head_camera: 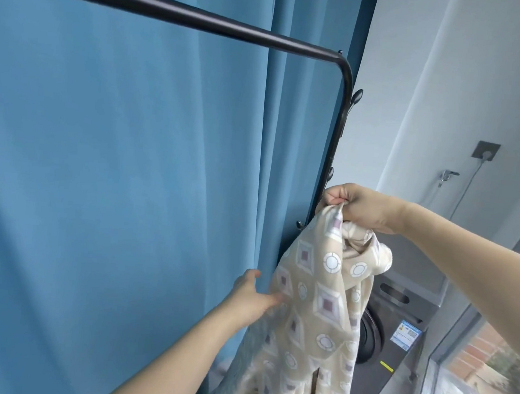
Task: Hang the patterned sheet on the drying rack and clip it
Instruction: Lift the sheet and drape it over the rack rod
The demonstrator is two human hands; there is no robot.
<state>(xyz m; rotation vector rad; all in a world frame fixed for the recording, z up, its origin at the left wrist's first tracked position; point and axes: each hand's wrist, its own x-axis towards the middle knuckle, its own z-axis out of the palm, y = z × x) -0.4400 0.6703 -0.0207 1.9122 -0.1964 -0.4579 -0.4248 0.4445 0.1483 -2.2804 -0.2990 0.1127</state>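
- The patterned sheet [315, 310], beige with white rings and mauve diamonds, hangs bunched in the air and is not yet on the drying rack [173, 11].
- The right hand [356, 206] holds the sheet's top edge; its grip is curled into a fist, pinching a gathered fold of cloth between thumb and fingers.
- From that grip the cloth falls down and slightly to the left, spreading wider towards the bottom of the view, with a rounded bulge of fabric just below and to the right of the fist.
- The left hand [252, 299] is lower and to the left of the right grip; its fingers are spread and fairly straight, the fingertips touching the sheet's left edge without closing round it.
- The rack's black top bar runs well above both hands, bending down at a rounded corner into an upright post that passes just behind the right fist.
- Small black knobs [357, 95] stick out of the post above the grip, and another shows just left of the cloth below it.
- A blue curtain [113, 185] fills the space behind the rack and the left hand.
- A grey washing machine [397, 338] stands below and to the right of the grip, partly hidden by the sheet.
- A wall socket [485, 151] with a white cable sits up to the right.
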